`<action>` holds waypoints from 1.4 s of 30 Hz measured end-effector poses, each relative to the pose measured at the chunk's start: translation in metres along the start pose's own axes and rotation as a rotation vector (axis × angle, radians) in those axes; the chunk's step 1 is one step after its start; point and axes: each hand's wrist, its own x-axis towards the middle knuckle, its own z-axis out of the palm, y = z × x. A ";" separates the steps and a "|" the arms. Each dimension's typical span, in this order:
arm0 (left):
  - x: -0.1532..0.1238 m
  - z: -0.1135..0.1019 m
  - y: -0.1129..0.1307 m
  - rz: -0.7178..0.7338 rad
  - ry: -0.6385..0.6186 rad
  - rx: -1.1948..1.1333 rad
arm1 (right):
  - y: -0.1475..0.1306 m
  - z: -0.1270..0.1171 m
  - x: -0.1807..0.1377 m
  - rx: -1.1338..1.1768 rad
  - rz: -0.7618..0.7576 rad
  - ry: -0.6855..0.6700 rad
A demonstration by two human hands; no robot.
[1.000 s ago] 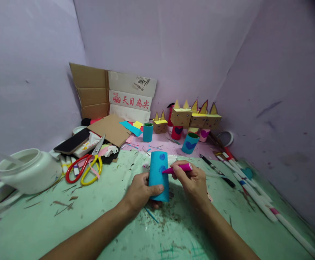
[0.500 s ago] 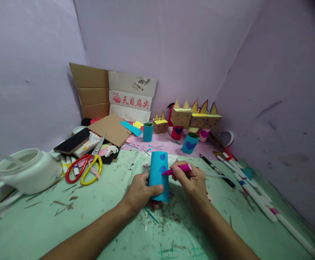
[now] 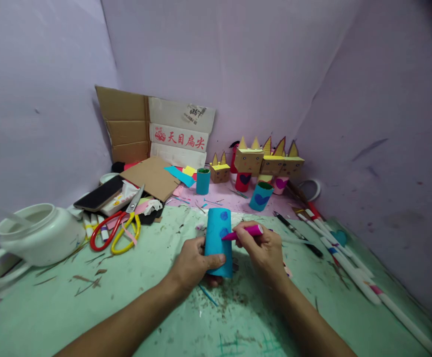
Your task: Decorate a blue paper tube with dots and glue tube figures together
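Note:
My left hand (image 3: 193, 263) is wrapped round the lower part of a blue paper tube (image 3: 218, 238), holding it upright over the green mat (image 3: 126, 297). Two darker blue dots show on the tube's upper right side. My right hand (image 3: 262, 250) pinches a pink marker (image 3: 243, 232), and its tip touches the lower dot on the tube.
Red and yellow scissors (image 3: 117, 229), a phone (image 3: 98, 194), cardboard pieces (image 3: 152, 176) and a white pot (image 3: 33, 238) lie at the left. Cardboard box figures (image 3: 268, 163) and small coloured tubes (image 3: 260, 196) stand at the back. Several white markers (image 3: 345, 263) lie at the right.
Nothing has visibly moved apart from a very slight shift of the marker tip against the tube.

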 end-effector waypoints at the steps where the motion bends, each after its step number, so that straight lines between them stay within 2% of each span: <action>1: 0.000 0.000 0.000 -0.005 0.002 0.003 | 0.000 0.000 0.000 -0.002 0.001 -0.002; 18: 0.000 0.000 0.000 -0.013 0.007 0.001 | 0.000 0.000 0.000 -0.023 -0.014 0.004; 25: -0.001 0.000 0.001 -0.039 0.010 -0.020 | 0.000 0.000 0.001 0.001 0.016 0.050; 32: 0.001 -0.001 -0.002 -0.029 -0.002 -0.090 | 0.001 -0.001 0.002 0.086 0.077 0.164; 42: 0.001 -0.002 0.000 -0.033 -0.010 -0.056 | 0.004 0.003 -0.001 0.047 0.015 0.022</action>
